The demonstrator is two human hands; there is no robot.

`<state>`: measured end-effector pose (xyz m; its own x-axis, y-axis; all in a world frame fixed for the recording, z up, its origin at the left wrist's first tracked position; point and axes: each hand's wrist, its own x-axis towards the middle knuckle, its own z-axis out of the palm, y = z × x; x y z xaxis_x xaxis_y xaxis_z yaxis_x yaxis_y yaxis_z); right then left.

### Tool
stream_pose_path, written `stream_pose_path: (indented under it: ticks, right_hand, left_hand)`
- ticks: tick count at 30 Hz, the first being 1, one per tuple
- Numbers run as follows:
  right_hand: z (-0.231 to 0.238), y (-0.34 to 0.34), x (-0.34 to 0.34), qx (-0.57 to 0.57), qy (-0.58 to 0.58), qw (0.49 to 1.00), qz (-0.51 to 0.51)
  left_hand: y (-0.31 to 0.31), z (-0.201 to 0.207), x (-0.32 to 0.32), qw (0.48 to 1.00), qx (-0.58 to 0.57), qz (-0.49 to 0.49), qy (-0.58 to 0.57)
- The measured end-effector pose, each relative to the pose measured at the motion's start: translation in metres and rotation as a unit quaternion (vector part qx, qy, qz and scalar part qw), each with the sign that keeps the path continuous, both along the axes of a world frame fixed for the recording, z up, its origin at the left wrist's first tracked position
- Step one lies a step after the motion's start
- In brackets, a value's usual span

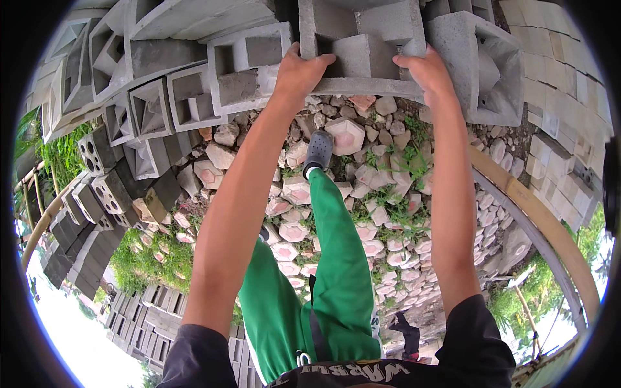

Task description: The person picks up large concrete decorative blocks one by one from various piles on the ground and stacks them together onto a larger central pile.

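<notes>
A grey concrete ventilation block (370, 59) with angled inner faces is in front of me at the top of the view, its far part cut off by the picture's edge. On its left side my left hand (300, 72) is closed, thumb lying over the near face. My right hand (428, 72) grips the opposite side in the same way, its thumb pointing inward. Both arms are stretched out. Touching or very near its right side is another hollow block (446, 71), and a similar block (249, 64) sits to the left.
More ventilation blocks (150, 107) are stacked at the left. Tall stacks of pale blocks (559, 64) line the right. Underfoot lie uneven hexagonal pavers (294, 189), broken stones and weeds. A curved-looking bamboo pole (550, 226) runs along the right side.
</notes>
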<state>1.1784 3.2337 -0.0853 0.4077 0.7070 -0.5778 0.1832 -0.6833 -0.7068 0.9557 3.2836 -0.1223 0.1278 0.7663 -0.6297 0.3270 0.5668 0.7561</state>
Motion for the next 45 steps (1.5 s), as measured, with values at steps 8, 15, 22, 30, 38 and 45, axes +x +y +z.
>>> stream_pose_path:
  ticks: [8,15,22,30,38,45]
  right_hand:
    - [0.013,-0.009,-0.012,-0.002,0.055,0.998,-0.03]
    - [0.077,-0.134,-0.095,-0.072,0.082,0.993,-0.046]
    - [0.148,-0.269,-0.21,-0.189,0.151,0.965,0.097]
    - [0.223,-0.356,-0.362,-0.128,0.142,0.914,0.357]
    - [0.369,-0.44,-0.54,-0.1,0.177,0.747,0.633]
    - [0.353,-0.515,-0.661,-0.266,0.394,0.602,0.642]
  left_hand:
    - [-0.006,0.013,-0.013,0.995,-0.044,0.02,-0.083]
    - [-0.155,0.079,-0.103,0.992,-0.081,0.047,-0.09]
    - [-0.366,0.126,-0.241,0.839,-0.358,0.31,-0.266]
    - [-0.557,0.178,-0.314,0.694,-0.112,0.604,-0.376]
    - [-0.706,0.33,-0.409,0.56,0.088,0.731,-0.381]
    - [-0.81,0.362,-0.416,0.374,0.242,0.862,-0.241]
